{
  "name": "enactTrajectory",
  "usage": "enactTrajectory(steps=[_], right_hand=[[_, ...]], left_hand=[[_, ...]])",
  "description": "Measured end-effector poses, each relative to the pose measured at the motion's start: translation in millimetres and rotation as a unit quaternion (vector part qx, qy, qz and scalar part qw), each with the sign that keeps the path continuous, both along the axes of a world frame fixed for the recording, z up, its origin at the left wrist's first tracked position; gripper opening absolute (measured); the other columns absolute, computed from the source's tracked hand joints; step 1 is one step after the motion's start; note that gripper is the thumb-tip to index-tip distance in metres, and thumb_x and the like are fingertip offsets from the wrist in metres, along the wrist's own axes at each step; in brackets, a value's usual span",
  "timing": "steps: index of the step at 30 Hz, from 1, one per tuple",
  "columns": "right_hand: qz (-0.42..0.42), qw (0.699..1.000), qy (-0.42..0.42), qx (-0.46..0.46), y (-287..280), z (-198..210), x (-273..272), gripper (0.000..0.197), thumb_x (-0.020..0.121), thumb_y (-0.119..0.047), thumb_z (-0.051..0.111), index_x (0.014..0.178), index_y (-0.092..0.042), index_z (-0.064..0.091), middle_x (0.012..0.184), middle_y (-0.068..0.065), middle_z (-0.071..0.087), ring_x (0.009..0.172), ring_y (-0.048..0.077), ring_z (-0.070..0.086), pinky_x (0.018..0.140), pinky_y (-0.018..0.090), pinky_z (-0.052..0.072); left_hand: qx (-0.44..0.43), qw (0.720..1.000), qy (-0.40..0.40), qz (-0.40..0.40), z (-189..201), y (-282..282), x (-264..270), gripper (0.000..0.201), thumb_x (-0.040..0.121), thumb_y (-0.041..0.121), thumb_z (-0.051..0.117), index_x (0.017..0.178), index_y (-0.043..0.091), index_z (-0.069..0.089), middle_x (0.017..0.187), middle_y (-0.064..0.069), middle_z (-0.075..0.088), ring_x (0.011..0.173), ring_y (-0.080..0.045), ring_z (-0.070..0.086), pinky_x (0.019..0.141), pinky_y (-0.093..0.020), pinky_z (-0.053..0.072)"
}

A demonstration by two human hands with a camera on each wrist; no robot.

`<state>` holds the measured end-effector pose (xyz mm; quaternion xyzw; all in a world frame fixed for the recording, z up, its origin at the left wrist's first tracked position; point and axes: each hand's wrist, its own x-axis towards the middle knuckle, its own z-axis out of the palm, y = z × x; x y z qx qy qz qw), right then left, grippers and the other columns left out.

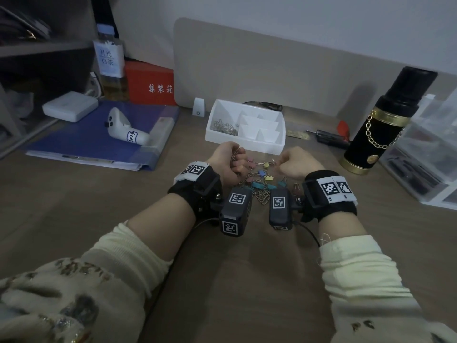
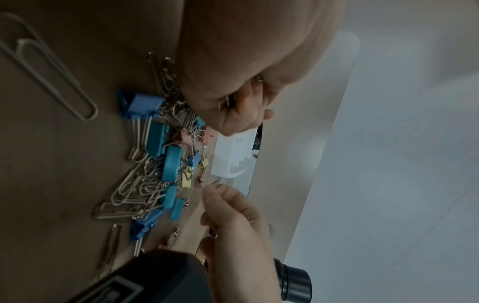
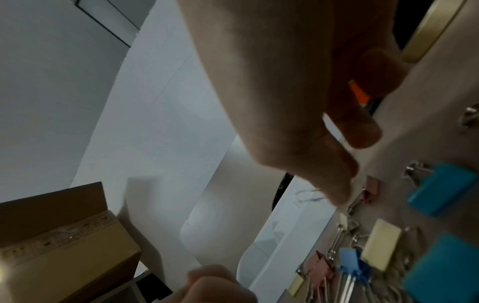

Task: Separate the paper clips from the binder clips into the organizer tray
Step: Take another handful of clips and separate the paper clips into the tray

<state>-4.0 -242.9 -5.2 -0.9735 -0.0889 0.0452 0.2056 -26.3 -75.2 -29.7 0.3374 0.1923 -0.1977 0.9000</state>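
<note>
**Left fist of paper clips sits just short of the tray's left bin**

Nearest, the mixed heap of silver wire paper clips (image 1: 261, 195) and small coloured metal binder clips (image 1: 262, 172) lies on the brown desk (image 1: 247, 268) between both wrists. Above it, the left hand (image 1: 228, 160) is curled around a bunch of paper clips. The right hand (image 1: 298, 163) is curled too, its fingertips (image 3: 339, 194) apparently pinching a thin wire clip. Beyond, straight ahead and close, stands the white plastic organizer tray (image 1: 244, 142); its left compartment already holds paper clips, and the left hand is nearer to it.
</note>
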Motion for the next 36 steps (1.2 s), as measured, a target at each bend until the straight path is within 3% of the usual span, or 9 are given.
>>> enactTrajectory(steps=[6, 10, 17, 20, 22, 25, 28, 30, 36], right_hand=[[0.124, 0.981, -0.065, 0.135, 19.4, 6.0, -7.9, 0.005, 0.083, -0.02, 0.069, 0.081, -0.017, 0.065, 0.076, -0.006, 0.061, 0.062, 0.002, 0.051, 0.058, 0.016, 0.038], [0.132, 0.976, -0.097, 0.145, 31.3, 5.4, -10.7, 0.005, 0.078, -0.017, 0.073, 0.079, -0.017, 0.068, 0.072, -0.006, 0.061, 0.06, 0.004, 0.053, 0.046, 0.004, 0.037], [0.123, 0.959, -0.142, 0.214, 31.6, 4.8, -7.8, 0.005, 0.081, -0.019, 0.071, 0.086, -0.019, 0.072, 0.075, -0.006, 0.06, 0.042, -0.003, 0.048, 0.039, 0.006, 0.034], [0.088, 0.961, -0.168, 0.199, 23.2, 1.8, 0.4, 0.005, 0.083, -0.02, 0.068, 0.081, -0.024, 0.069, 0.08, -0.007, 0.062, 0.051, -0.002, 0.051, 0.047, 0.009, 0.039], [0.082, 0.978, -0.128, 0.143, 14.5, -0.5, 4.5, 0.013, 0.083, -0.012, 0.067, 0.081, -0.025, 0.067, 0.081, -0.006, 0.064, 0.054, -0.003, 0.052, 0.059, 0.018, 0.044], [0.088, 0.994, -0.041, 0.054, 6.6, 0.7, 1.8, 0.019, 0.081, -0.003, 0.066, 0.088, -0.02, 0.072, 0.084, -0.005, 0.066, 0.068, -0.001, 0.054, 0.062, 0.013, 0.04], [0.091, 0.996, 0.022, 0.01, 6.4, 1.3, -0.7, 0.021, 0.081, -0.002, 0.065, 0.09, -0.018, 0.075, 0.087, -0.003, 0.068, 0.08, 0.008, 0.057, 0.074, 0.019, 0.041], [0.074, 0.996, 0.039, -0.006, 5.3, -0.7, 0.7, 0.019, 0.082, -0.004, 0.064, 0.092, -0.016, 0.074, 0.095, 0.0, 0.07, 0.088, 0.012, 0.059, 0.078, 0.023, 0.041], [0.032, 0.999, 0.014, 0.0, 0.8, -2.4, 1.3, 0.023, 0.085, -0.002, 0.059, 0.099, -0.014, 0.072, 0.101, 0.003, 0.066, 0.095, 0.019, 0.059, 0.08, 0.025, 0.044]], left_hand=[[0.009, 0.998, 0.013, -0.056, 2.9, -6.9, -3.8, 0.037, 0.096, 0.038, 0.04, 0.07, 0.012, 0.043, 0.043, 0.003, 0.034, 0.026, -0.007, 0.025, 0.025, -0.012, 0.014], [0.032, 0.997, 0.011, -0.068, 2.5, -8.2, -3.3, 0.035, 0.091, 0.047, 0.046, 0.087, 0.012, 0.048, 0.047, 0.001, 0.039, 0.028, -0.008, 0.03, 0.024, -0.012, 0.02], [-0.03, 0.997, -0.021, -0.067, 3.2, -7.6, -4.9, 0.034, 0.095, 0.037, 0.043, 0.068, 0.015, 0.047, 0.043, 0.006, 0.037, 0.026, -0.005, 0.027, 0.022, -0.014, 0.015], [-0.041, 0.999, -0.012, -0.026, 0.9, -5.2, -3.0, 0.037, 0.097, 0.029, 0.039, 0.063, 0.016, 0.037, 0.039, 0.005, 0.032, 0.023, -0.005, 0.023, 0.023, -0.014, 0.012], [-0.039, 0.999, -0.015, -0.01, -0.4, -4.3, -2.6, 0.041, 0.098, 0.023, 0.035, 0.058, 0.016, 0.037, 0.038, 0.006, 0.032, 0.022, -0.005, 0.021, 0.023, -0.014, 0.01], [-0.026, 0.999, -0.024, -0.008, -0.7, -4.8, -2.5, 0.059, 0.097, 0.017, 0.03, 0.041, 0.011, 0.044, 0.036, 0.007, 0.035, 0.022, -0.004, 0.019, 0.026, -0.014, 0.008], [-0.009, 1.0, -0.029, -0.008, 0.2, -4.7, -2.6, 0.069, 0.099, 0.02, 0.03, 0.034, 0.01, 0.047, 0.032, 0.007, 0.032, 0.021, -0.003, 0.018, 0.027, -0.013, 0.007], [-0.017, 1.0, -0.022, 0.003, 0.3, -4.3, -2.1, 0.059, 0.101, 0.024, 0.033, 0.043, 0.017, 0.041, 0.033, 0.008, 0.029, 0.022, -0.004, 0.018, 0.027, -0.014, 0.007], [-0.02, 1.0, -0.011, 0.005, -3.3, -2.5, 0.3, 0.067, 0.1, 0.029, 0.033, 0.034, 0.016, 0.032, 0.035, 0.007, 0.021, 0.023, -0.007, 0.016, 0.027, -0.012, 0.007]])
